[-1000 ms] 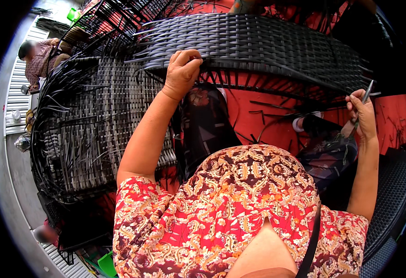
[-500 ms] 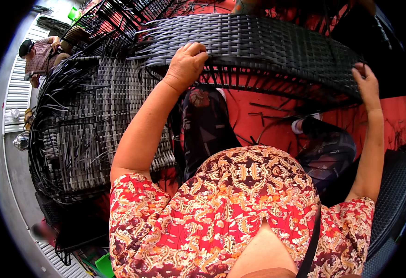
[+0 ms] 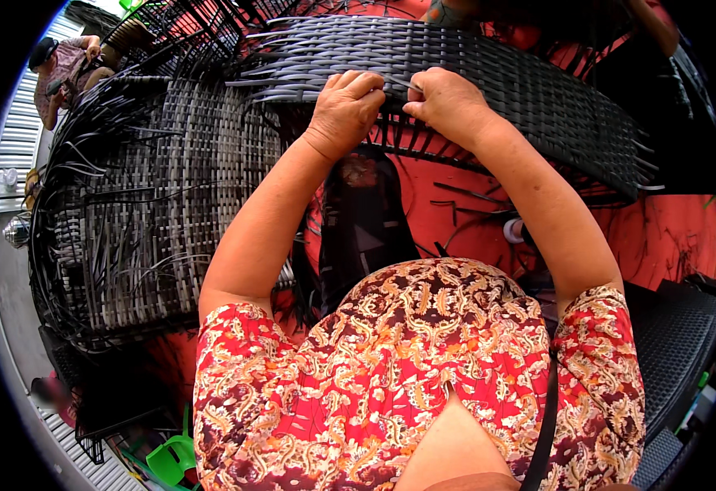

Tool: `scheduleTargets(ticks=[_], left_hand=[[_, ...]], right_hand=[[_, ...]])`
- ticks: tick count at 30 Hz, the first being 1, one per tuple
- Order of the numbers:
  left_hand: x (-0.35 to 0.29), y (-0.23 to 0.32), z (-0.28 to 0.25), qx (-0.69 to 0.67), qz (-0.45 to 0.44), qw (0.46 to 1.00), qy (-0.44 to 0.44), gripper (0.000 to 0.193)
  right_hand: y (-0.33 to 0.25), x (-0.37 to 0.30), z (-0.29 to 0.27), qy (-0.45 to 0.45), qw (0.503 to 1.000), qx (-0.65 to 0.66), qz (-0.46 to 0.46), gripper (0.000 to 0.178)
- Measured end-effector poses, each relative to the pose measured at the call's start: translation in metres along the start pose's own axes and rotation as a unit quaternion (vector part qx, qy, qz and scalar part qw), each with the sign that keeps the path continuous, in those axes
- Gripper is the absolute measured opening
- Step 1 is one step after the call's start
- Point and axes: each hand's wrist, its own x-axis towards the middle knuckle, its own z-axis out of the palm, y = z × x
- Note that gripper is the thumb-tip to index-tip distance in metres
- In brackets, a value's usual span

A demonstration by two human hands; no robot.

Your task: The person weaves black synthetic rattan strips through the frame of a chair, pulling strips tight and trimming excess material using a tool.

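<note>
A long, curved woven panel of dark grey plastic strips lies across in front of me, with loose strip ends sticking out at its left and right. Both hands are at its near edge, close together. My left hand is closed, fingers curled at the edge. A short piece of grey weaving strip shows between the hands. My right hand pinches this strip between thumb and fingers. Whether my left fingers grip the strip or the panel's edge is hidden. Dark bars show under the panel.
A large woven piece with many loose strips stands at my left. Cut strip scraps lie on the red floor. A dark woven piece is at my right, a green plastic chair at the lower left. Another person sits at the far left.
My right hand has come from the panel's right end to beside my left hand and now pinches a strip. My left hand has shifted slightly right.
</note>
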Motion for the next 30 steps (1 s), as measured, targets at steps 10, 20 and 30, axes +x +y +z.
scheduleTargets(ticks=[10, 20, 30], left_hand=[[-0.004, -0.001, 0.002, -0.007, 0.043, 0.999, 0.03, 0.014], [-0.013, 0.001, -0.003, -0.049, 0.048, 0.997, 0.043, 0.015], [-0.022, -0.001, -0.023, -0.139, 0.072, 0.987, -0.034, 0.029]], right_hand=[[0.008, -0.001, 0.012, 0.081, 0.962, -0.201, -0.165, 0.016], [0.015, -0.012, -0.001, 0.03, 0.941, -0.163, -0.294, 0.016], [0.018, -0.03, 0.002, 0.053, 0.884, -0.186, -0.426, 0.029]])
